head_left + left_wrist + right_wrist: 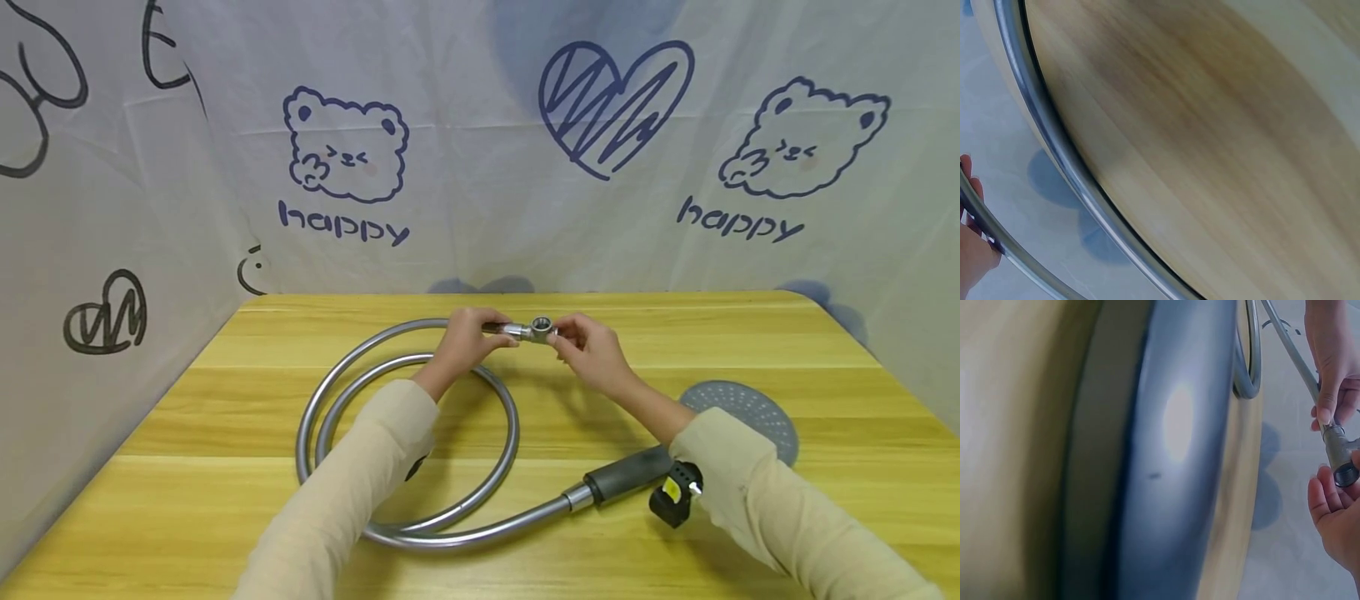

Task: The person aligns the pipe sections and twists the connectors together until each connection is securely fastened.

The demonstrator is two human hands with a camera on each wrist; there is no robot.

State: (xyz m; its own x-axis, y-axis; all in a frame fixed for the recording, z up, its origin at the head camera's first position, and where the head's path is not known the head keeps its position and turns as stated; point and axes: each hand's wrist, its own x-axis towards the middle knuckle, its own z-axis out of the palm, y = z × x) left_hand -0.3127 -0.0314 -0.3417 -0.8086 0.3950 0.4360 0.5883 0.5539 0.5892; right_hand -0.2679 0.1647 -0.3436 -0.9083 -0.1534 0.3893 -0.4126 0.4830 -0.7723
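My left hand (463, 340) grips the end of a grey metal shower hose (513, 421), its chrome connector (513, 330) showing past the thumb. My right hand (596, 354) pinches a small metal tee fitting (541, 333) by its right side. Fitting and connector meet end to end, raised over the table. One round threaded opening of the tee faces up in the head view. In the right wrist view, the left hand (1335, 375) is at the hose end, and the right hand's fingers (1317, 503) lie against the tee fitting (1336, 449).
The hose lies in loops on the wooden table (225, 492). Its other end joins the dark handle (628, 475) of a shower head (738, 408), which lies under the right forearm. A white cloth (472, 208) with drawings hangs behind the table.
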